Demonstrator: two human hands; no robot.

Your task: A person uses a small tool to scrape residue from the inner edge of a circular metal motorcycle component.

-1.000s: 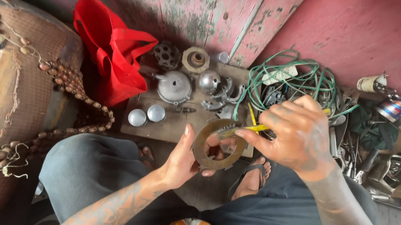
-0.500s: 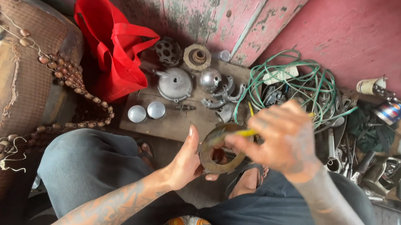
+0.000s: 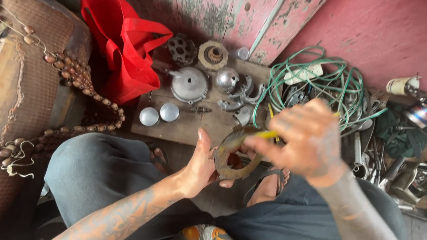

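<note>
My left hand [image 3: 202, 165] holds a rusty metal ring-shaped plate [image 3: 231, 155] upright by its edge, above my knees. My right hand [image 3: 305, 140] grips a thin yellow-handled tool [image 3: 268, 134] whose tip rests on the upper rim of the ring. The right hand is blurred and covers part of the ring's right side. Both forearms are tattooed. I sit with grey-trousered legs apart and sandalled feet below the ring.
A wooden board [image 3: 183, 128] carries metal domes, a round cover [image 3: 189, 84] and curved parts. A red bag [image 3: 124, 50] lies at the back left, a green cable coil [image 3: 324, 87] at the right. Tools and cans crowd the far right. Bead strings drape a brown surface at left.
The ring has tilted more edge-on in my left hand. My right hand with the yellow tool has shifted slightly right and up along the ring's rim.
</note>
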